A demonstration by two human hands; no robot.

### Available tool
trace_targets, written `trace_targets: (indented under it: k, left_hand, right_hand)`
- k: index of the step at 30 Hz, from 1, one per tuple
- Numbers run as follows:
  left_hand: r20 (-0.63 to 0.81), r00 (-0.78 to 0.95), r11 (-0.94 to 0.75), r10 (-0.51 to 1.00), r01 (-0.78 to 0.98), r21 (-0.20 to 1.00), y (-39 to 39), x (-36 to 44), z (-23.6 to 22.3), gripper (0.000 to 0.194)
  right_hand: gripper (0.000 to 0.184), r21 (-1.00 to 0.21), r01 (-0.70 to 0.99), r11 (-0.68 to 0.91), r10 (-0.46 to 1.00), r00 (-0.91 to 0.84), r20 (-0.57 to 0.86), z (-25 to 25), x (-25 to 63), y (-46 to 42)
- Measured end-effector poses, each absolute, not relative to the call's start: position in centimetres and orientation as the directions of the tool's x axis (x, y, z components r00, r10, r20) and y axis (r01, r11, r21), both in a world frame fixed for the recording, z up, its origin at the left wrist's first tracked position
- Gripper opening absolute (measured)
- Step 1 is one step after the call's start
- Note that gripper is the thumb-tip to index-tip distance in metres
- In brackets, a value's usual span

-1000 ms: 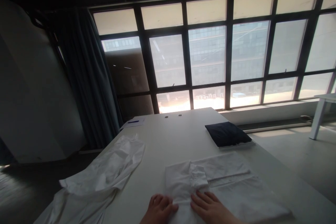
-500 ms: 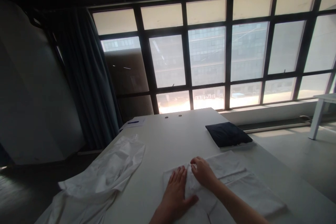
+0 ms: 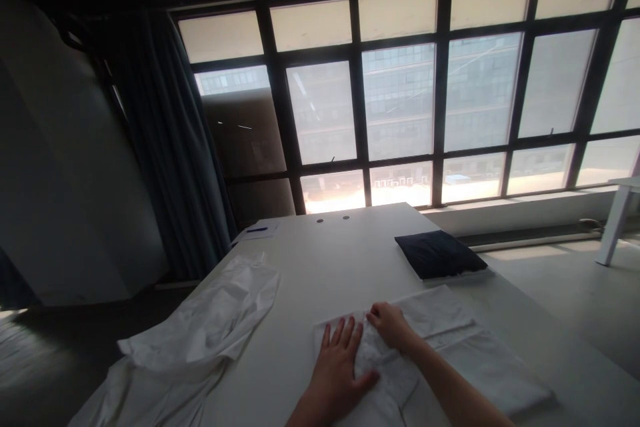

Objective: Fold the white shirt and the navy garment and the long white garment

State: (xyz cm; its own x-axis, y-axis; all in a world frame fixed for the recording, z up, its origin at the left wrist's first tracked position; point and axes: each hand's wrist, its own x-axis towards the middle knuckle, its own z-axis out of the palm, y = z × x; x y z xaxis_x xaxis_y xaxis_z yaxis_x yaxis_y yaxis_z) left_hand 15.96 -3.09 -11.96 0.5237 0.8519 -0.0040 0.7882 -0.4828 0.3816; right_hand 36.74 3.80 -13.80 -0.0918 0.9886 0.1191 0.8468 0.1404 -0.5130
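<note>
A folded white shirt [image 3: 480, 360] lies on the table in front of me. My left hand [image 3: 340, 363] rests flat on the shirt's left part with its fingers spread. Beside it, my right hand [image 3: 390, 325] is closed, its fingertips pinching the white fabric near the shirt's far edge, around the collar. The forearm crosses over the shirt and hides part of it. At the table's left side a second white garment [image 3: 205, 320] lies loose and rumpled, hanging toward the edge, apart from both hands.
A dark folded garment [image 3: 437, 255] lies on something pale at the table's right edge. Paper with a blue pen [image 3: 257, 229] is at the far left corner. The white table [image 3: 310, 267] reaches toward the windows. Another white table [image 3: 616, 220] stands at right.
Both hands moved forward along the shirt. The left hand went from bent fingers to lying flat and spread; the right went from lying flat to pinching the fabric near the far edge.
</note>
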Motion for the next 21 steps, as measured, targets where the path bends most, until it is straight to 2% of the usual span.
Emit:
trace_targets:
  k: [5,8,14,17,21]
  left_hand:
    - [-0.031,0.521,-0.47,0.853,0.792,0.389,-3.3,16.1,-11.5,0.098]
    - [-0.041,0.525,-0.47,0.85,0.791,0.392,-3.4,16.2,-11.1,0.099]
    - [-0.001,0.591,-0.54,0.807,0.738,0.404,-3.9,16.4,-10.6,0.093]
    - [0.055,0.604,-0.567,0.795,0.709,0.418,-4.0,16.4,-10.8,0.088]
    - [0.088,0.593,-0.569,0.801,0.706,0.422,-3.9,16.3,-11.5,0.086]
  right_hand:
    - [0.019,-0.433,0.887,0.158,0.982,-0.096,0.163,-13.2,37.0,2.9]
    - [0.022,-0.436,0.884,0.168,0.978,-0.092,0.19,-12.8,36.9,2.7]
    - [0.017,-0.578,0.788,0.213,0.973,-0.118,0.197,-13.3,35.7,3.1]
    - [0.022,-0.649,0.731,0.211,0.976,-0.117,0.186,-13.9,35.4,3.4]
    - [0.024,-0.683,0.694,0.23,0.973,-0.148,0.178,-14.3,35.6,3.6]
